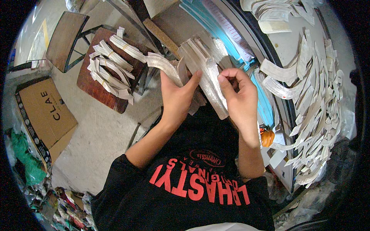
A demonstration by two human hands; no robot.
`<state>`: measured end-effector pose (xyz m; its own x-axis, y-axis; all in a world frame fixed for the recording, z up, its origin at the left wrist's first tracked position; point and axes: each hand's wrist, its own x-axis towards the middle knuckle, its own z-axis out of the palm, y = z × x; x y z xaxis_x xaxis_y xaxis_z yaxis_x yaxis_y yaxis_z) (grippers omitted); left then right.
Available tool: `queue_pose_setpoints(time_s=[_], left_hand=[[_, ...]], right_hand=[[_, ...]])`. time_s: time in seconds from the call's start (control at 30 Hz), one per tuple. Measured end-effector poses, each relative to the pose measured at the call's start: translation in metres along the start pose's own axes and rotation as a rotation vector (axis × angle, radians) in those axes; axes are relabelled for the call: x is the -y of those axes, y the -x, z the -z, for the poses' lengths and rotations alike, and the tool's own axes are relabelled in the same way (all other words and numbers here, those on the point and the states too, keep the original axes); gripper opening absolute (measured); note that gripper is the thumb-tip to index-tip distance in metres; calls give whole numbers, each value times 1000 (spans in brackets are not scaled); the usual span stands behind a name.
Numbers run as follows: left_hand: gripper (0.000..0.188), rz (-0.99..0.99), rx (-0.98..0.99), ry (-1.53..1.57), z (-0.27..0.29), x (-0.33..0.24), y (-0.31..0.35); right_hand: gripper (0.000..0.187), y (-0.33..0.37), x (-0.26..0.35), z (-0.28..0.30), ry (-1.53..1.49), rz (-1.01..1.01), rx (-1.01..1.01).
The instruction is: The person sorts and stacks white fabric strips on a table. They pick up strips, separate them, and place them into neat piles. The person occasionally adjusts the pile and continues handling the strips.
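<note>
My left hand (178, 94) is closed around several curved off-white strips (163, 63), which look like cut fabric or stiff lining. The strips fan up and left from between its thumb and fingers. My right hand (243, 100) pinches the edge of a pale, shiny strip (212, 73) between thumb and fingertips. Between the two hands lies a long, greyish, see-through-looking layered piece (198, 63), slanting down to the right. I cannot make out what it is, and my left thumb touches its edge.
Banded strip bundles (111, 73) lie on a brown wooden stool (85, 82) to the left. A large loose heap of strips (320, 115) covers the table on the right, beside blue sheets (204, 23) and an orange object (266, 136). A cardboard box (46, 115) stands far left.
</note>
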<state>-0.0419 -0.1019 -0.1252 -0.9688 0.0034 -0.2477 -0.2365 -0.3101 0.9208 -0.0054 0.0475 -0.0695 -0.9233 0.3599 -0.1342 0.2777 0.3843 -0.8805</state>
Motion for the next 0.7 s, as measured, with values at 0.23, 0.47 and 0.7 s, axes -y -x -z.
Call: queue_pose_setpoints(time_s=[0.23, 0.47, 0.7], left_hand=[[61, 40, 4, -11, -1, -5, 1], [56, 76, 2, 36, 0, -8, 5], [53, 108, -13, 28, -3, -9, 9]], right_hand=[[12, 0, -4, 1, -40, 17, 6], [12, 1, -4, 1, -90, 6, 20], [19, 13, 12, 3, 365, 415, -60]])
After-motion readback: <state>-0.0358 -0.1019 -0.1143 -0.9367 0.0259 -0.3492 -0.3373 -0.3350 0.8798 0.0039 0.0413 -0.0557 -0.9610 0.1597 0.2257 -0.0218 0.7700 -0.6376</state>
